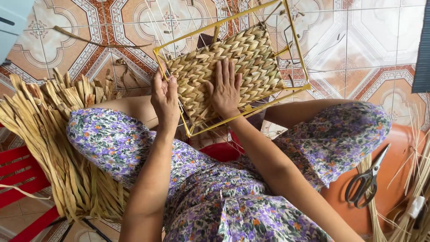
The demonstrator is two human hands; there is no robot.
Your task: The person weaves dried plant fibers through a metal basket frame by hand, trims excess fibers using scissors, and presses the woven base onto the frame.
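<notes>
The woven panel (pixel 228 67), in its yellow wire frame (pixel 233 117), rested between the knees. The left hand (pixel 165 99) gripped the frame's edge, steadying it. The right hand (pixel 225 89) pressed flat, fingers spread, seating the weave. Scissors (pixel 368 179) lay aside right.

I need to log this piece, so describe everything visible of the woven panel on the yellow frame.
The woven panel is a flat mat of tan dried plant strips plaited in a herringbone pattern, filling most of a yellow wire frame with thin pale strands running beyond it. It lies tilted over the person's knees above the tiled floor. The right hand lies flat on the weave; the left hand grips its near-left edge.
</notes>
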